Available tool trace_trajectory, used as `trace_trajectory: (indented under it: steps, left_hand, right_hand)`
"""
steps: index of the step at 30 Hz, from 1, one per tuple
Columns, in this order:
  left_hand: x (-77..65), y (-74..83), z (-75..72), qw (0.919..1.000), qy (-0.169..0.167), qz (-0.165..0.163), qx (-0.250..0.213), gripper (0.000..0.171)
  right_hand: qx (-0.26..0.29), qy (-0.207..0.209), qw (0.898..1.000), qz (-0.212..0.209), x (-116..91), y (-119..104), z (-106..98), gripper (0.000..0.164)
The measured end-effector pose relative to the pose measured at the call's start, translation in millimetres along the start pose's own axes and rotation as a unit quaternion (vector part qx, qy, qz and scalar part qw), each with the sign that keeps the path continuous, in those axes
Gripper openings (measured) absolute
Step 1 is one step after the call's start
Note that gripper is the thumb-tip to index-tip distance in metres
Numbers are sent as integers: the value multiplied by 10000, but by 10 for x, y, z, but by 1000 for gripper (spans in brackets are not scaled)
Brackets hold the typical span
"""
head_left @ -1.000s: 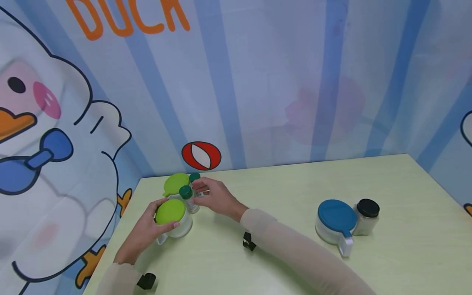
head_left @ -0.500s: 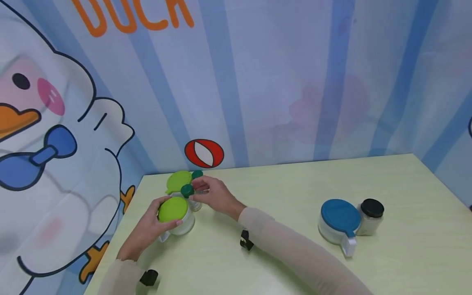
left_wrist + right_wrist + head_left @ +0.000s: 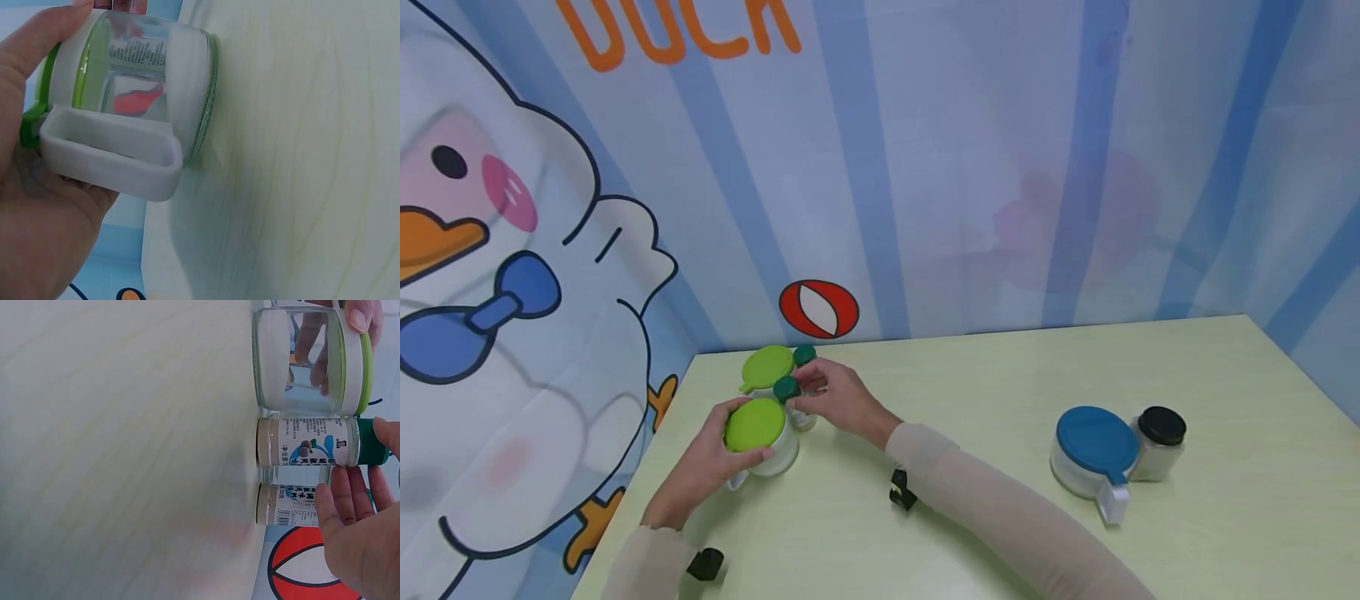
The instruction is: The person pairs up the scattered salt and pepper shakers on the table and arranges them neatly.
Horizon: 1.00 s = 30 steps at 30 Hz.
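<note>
My left hand (image 3: 703, 458) grips a clear glass jar (image 3: 137, 69) with a lime-green lid (image 3: 756, 424) and a white handle (image 3: 112, 153). Its thumb and fingers spread around the lid. Just beyond that jar, my right hand (image 3: 842, 398) pinches a small spice bottle (image 3: 312, 442) by its dark green cap (image 3: 787, 389). In the right wrist view this bottle stands upright on the table, right beside the jar. A second such bottle (image 3: 294, 505) stands behind it, partly hidden by my fingers. Another lime-lidded jar (image 3: 767, 367) is at the back, mostly covered.
On the right of the table (image 3: 970, 400) stands a jar with a blue lid (image 3: 1097, 440) and a white handle. A black-capped jar (image 3: 1161, 442) with pale contents is next to it. A printed cloth (image 3: 970, 167) hangs behind the table's back edge.
The head view has shifted slightly. My right hand and the spice bottle have edged a little toward the gripped jar. My left hand keeps its hold.
</note>
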State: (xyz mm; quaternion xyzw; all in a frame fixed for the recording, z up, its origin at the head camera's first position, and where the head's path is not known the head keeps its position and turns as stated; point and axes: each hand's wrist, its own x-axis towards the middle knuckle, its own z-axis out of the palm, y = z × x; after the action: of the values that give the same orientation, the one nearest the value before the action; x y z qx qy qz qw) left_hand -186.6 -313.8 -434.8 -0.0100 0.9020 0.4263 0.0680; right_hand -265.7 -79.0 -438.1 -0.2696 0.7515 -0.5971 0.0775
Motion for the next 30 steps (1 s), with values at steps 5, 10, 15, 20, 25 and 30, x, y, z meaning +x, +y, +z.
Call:
trace_trajectory:
  steps: [5, 10, 15, 20, 25, 30]
  left_hand:
    - [-9, 5, 14, 10000, 47, 59, 28, 103]
    - [-20, 14, 20, 9999, 53, 64, 94, 103]
    - [-23, 20, 14, 9999, 38, 26, 130, 103]
    - [-13, 14, 19, 9999, 34, -20, 127, 104]
    - [-6, -1, 30, 9999, 29, 1, 118, 103]
    - [-15, 0, 25, 9999, 27, 68, 127, 102]
  right_hand:
    - [-220, -112, 9996, -110, 11, 11, 2, 36]
    - [-291, -219, 9993, -35, -2, 39, 2, 37]
    - [-232, -294, 9993, 59, -17, 49, -6, 40]
    - [-476, -412, 9980, -95, -10, 56, -17, 41]
    - [-402, -464, 9981, 28, -12, 64, -17, 42]
    - [-271, -444, 9985, 180, -12, 65, -17, 44]
